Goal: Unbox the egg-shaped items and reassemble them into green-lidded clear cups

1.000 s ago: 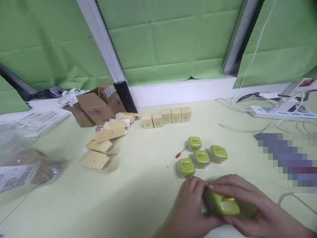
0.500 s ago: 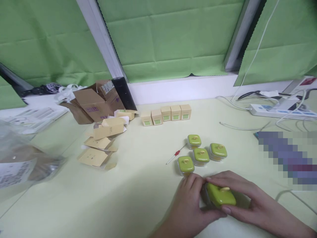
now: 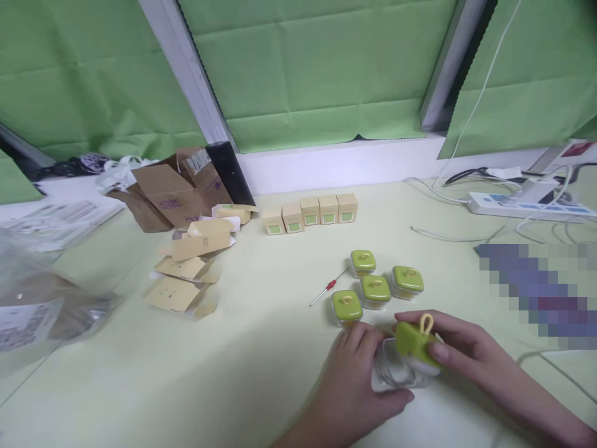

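My left hand is wrapped round the side of a clear square jar that stands on the table near the front edge of the view. A green lid with a yellow loop on top is pinched in my right hand, tilted above the right side of the jar. The jar's rim shows beside it. Just beyond my hands are several closed jars with the same green lids, the closest being a green-lidded jar. A thin screwdriver with a red part lies to their left.
Several small tan boxes stand in a row at the back. Opened cartons and a brown cardboard box lie to the left, with a plastic bag nearer. A power strip with cables sits at the back right.
My right hand has lifted the green lid off the jar and tilted it, and its yellow loop now stands up. My left hand still holds the jar.
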Available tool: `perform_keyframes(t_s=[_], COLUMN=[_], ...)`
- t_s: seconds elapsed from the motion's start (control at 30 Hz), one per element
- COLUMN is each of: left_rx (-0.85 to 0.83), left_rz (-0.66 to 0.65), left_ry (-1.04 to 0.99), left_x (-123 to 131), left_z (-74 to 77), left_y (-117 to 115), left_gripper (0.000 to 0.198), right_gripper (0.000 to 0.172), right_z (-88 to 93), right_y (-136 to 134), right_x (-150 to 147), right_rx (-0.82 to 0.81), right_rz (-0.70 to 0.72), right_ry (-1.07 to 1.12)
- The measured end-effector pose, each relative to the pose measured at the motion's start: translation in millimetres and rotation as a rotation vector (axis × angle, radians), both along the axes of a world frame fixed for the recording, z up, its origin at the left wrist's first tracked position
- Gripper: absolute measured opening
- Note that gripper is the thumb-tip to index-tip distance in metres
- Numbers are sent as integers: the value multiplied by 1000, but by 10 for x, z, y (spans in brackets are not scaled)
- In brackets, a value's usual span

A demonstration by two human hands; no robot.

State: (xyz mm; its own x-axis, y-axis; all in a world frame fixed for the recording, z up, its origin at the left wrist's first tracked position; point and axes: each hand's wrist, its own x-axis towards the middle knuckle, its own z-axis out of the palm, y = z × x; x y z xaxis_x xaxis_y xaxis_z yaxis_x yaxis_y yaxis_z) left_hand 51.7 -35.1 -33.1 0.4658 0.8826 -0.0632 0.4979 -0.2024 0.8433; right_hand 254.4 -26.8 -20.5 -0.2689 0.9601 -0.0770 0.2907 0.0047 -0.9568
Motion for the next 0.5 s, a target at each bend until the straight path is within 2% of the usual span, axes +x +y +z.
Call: perform_keyframes(t_s=[0.1,0.23,0.37,0.5], left_rx=[34,82,81,67], left_rz=[-21,-40,-46,-48], left_ry=[25,21,24,19], left_x=[3,4,7,12], left_z=[-18,-56,-51,-41], left_y=[2,5,8,16], left_gripper=[49,44,40,37], right_gripper=[36,50,56,50], right_z=[26,67,66,47], right_y=[-48,-83,-123,-129], right_x=[-36,-60,-54,-63], right_rx=[189,378,420,456], right_rz=[136,307,312,287], right_ry=[-118,-302,-379,-393])
